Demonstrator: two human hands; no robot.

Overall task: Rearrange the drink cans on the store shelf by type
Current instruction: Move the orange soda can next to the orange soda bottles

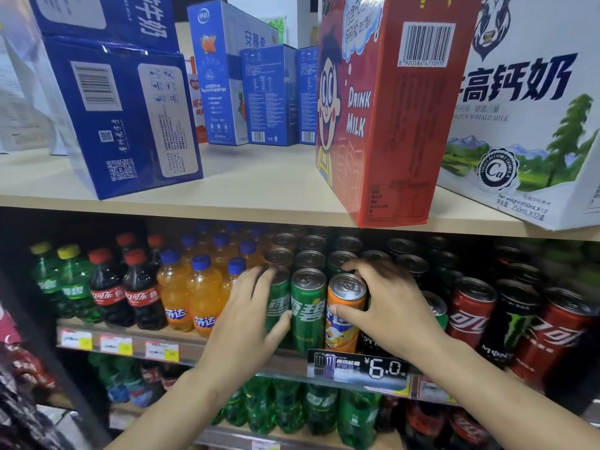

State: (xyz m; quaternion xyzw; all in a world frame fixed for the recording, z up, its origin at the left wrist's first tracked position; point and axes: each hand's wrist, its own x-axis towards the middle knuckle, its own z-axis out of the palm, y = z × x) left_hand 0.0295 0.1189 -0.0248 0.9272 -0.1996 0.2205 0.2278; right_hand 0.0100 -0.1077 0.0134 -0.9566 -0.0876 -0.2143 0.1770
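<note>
Big milk boxes (389, 102) are sitting on the top shelf (259, 190). Under it, the drink shelf (181, 347) is holding small bottles (175, 293) on one side and rows of cans beside them, with red cans (470, 306) and a black can (513, 316) farther along.

The left hand (246, 319) is wrapping around a green can (277, 306) at the front, with the thumb on the label and the fingers curling behind. Another green can (306, 306) is standing just beside it. The right hand (389, 306) is gripping an orange can (345, 311) — thumb on the front, fingers bent over the top and far side. This can is tilting a little and standing among green cans, so it looks like it is in the wrong spot.

It looks like the sorting is in the middle — the orange can is being picked out. Next, it needs lifting straight up and out, gently, so the cans touching it are not getting knocked over. Then it needs a spot with other orange drinks.
</note>
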